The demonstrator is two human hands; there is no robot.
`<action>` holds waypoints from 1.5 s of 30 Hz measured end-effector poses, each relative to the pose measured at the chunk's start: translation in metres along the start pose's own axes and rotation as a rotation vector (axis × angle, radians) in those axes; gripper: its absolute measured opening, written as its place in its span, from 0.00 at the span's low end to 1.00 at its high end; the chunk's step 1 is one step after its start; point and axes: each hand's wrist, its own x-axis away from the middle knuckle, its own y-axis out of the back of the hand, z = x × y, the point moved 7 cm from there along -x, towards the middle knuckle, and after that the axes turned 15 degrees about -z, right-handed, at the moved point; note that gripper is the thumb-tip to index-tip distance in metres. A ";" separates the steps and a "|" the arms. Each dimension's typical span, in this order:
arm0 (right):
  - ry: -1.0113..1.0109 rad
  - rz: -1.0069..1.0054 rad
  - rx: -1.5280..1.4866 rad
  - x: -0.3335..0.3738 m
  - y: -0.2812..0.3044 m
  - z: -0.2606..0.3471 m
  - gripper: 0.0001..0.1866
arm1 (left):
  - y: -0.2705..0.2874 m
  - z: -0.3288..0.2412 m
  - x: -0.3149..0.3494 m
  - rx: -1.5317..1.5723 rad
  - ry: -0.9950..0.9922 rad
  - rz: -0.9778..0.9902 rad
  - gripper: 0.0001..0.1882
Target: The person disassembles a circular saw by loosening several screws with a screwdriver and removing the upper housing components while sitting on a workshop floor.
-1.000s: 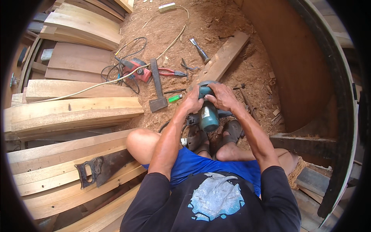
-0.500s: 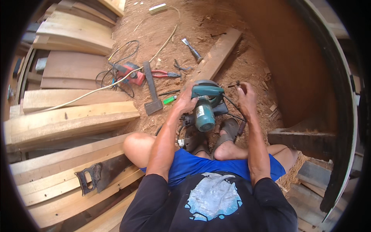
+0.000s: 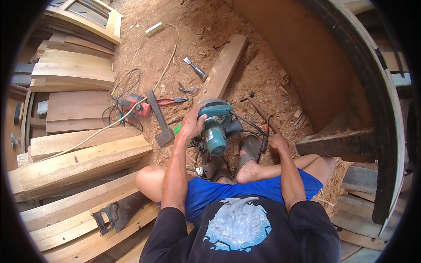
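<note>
My left hand (image 3: 191,124) is closed round the front of the teal circular saw (image 3: 216,136), which sits in front of my feet. The saw's underside is hidden. My right hand (image 3: 278,143) is closed at the lower end of a wooden handle with a small dark head, which looks like a hammer (image 3: 262,113). Just left of that hand is a slim tool with a dark grip and a red part (image 3: 265,139). Beyond the saw, a wooden plank (image 3: 224,65) lies on the ground, with a chisel (image 3: 195,69) at its left side.
An axe-like tool (image 3: 158,118), red-handled pliers (image 3: 172,101) and a red power tool (image 3: 137,106) lie left of the saw. Stacked boards (image 3: 83,160) line the left, with a handsaw (image 3: 117,214) on them. A cable crosses to a white power strip (image 3: 153,29). A large brown wooden piece (image 3: 302,57) curves along the right.
My right hand has come lower and nearer to me, and the hammer's wooden handle now shows above it. My left hand stays on the circular saw. The whole view has shifted.
</note>
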 end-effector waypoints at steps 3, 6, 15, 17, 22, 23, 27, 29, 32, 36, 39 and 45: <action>-0.014 -0.166 -0.155 0.002 0.006 0.010 0.24 | 0.006 0.000 0.002 -0.022 -0.012 0.014 0.24; 0.075 -0.183 -0.182 -0.009 0.004 0.010 0.22 | 0.004 0.000 0.002 -0.030 -0.002 0.071 0.24; 0.154 -0.190 -0.385 0.022 0.054 0.038 0.20 | 0.004 0.010 0.011 -0.044 0.026 0.074 0.27; 0.329 -0.168 -0.626 0.029 0.074 0.060 0.20 | 0.003 0.005 0.007 -0.028 0.035 0.102 0.27; 0.631 -0.146 -0.750 0.052 0.094 0.091 0.18 | -0.003 0.002 0.002 -0.033 0.065 0.152 0.27; 0.669 -0.068 -0.722 0.058 0.092 0.099 0.19 | -0.003 0.008 0.004 -0.035 0.065 0.149 0.27; 0.482 0.168 -0.810 0.087 0.105 0.105 0.21 | -0.004 0.019 0.011 -0.005 0.030 0.139 0.29; 0.507 0.113 -0.890 0.109 0.118 0.116 0.21 | -0.004 0.025 0.013 -0.010 0.054 0.160 0.29; 0.598 -0.054 -0.945 0.108 0.116 0.123 0.22 | -0.007 0.024 0.010 0.007 0.004 0.144 0.27; 0.737 -0.125 -0.899 0.103 0.114 0.136 0.24 | -0.013 0.015 0.007 -0.031 0.029 0.103 0.25; 0.741 -0.071 -0.635 0.103 0.119 0.153 0.28 | -0.005 0.021 0.007 -0.044 0.043 0.082 0.26; 1.112 -0.560 -0.521 0.145 0.166 0.261 0.28 | 0.004 0.003 0.019 -0.015 -0.127 0.007 0.33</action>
